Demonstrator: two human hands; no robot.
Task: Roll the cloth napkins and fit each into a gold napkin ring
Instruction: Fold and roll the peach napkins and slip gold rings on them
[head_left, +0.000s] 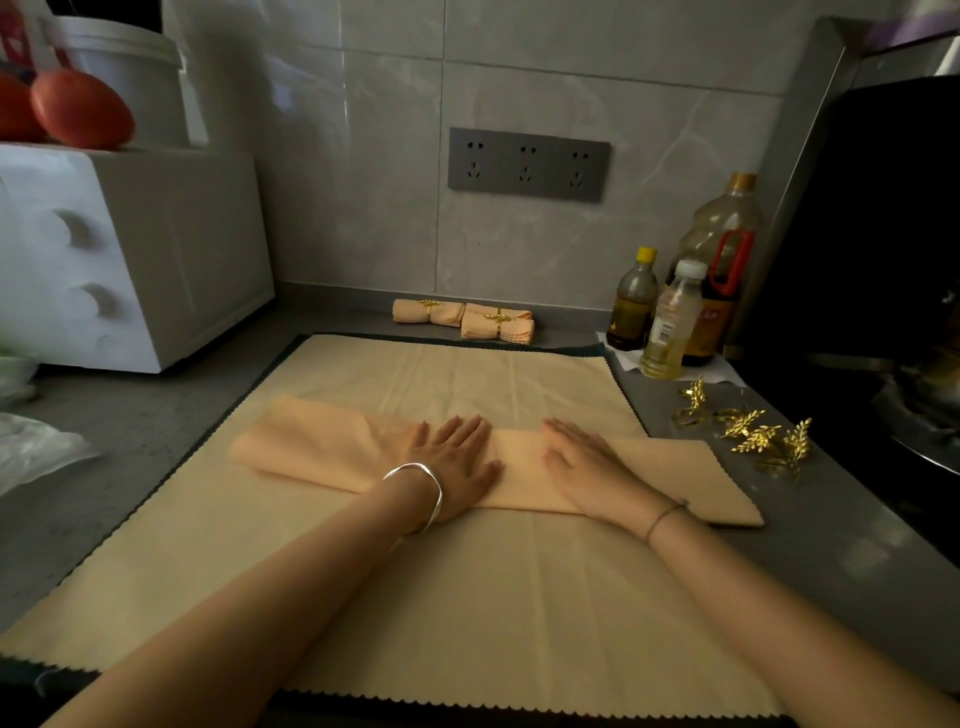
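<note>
A peach cloth napkin (311, 441), folded into a long band, lies across a larger beige cloth (467, 597) spread on the counter. My left hand (454, 460) lies flat on the band's middle, fingers straight. My right hand (587, 462) presses flat on it just to the right. Several loose gold leaf-shaped napkin rings (753, 434) lie on the grey counter to the right. Rolled napkins (496, 325) with gold rings on them sit at the back by the wall, another one (428, 312) to their left.
A white appliance (130, 249) with orange fruit (80, 109) on top stands at the left. Oil bottles (670, 322) stand at the back right, a dark stove with a pan (914, 395) beyond them. A plastic bag (31, 447) lies at the left edge.
</note>
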